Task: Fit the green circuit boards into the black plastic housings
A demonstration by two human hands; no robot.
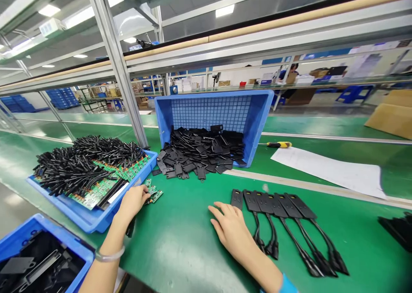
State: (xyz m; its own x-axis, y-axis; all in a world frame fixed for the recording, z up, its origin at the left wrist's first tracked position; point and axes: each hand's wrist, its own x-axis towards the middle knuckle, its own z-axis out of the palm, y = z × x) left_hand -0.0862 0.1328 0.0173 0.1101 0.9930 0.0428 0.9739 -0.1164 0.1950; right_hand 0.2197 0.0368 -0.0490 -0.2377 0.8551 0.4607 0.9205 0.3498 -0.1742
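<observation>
My left hand (135, 200) is closed on a green circuit board (154, 195) beside the right edge of a blue tray (96, 224). A black cable end hangs below that hand. Fingers apart, my right hand (230, 224) rests over the green table (180, 237) and holds nothing. Just beyond its fingertips lies a black cover (237, 198) without a cable. To the right of it, several flat black cases (277, 205) sit in a row, their cables (317, 254) pointing toward me. The tray holds black cables (71, 168) and green boards (96, 194).
A tipped blue bin (268, 117) spills black plastic parts (199, 151) at the back. Behind the cases lie a yellow-black screwdriver (279, 145) and white paper (334, 168). Another blue bin (82, 246) is at lower left. Black parts (399, 228) lie far right; a metal post (119, 65) stands left.
</observation>
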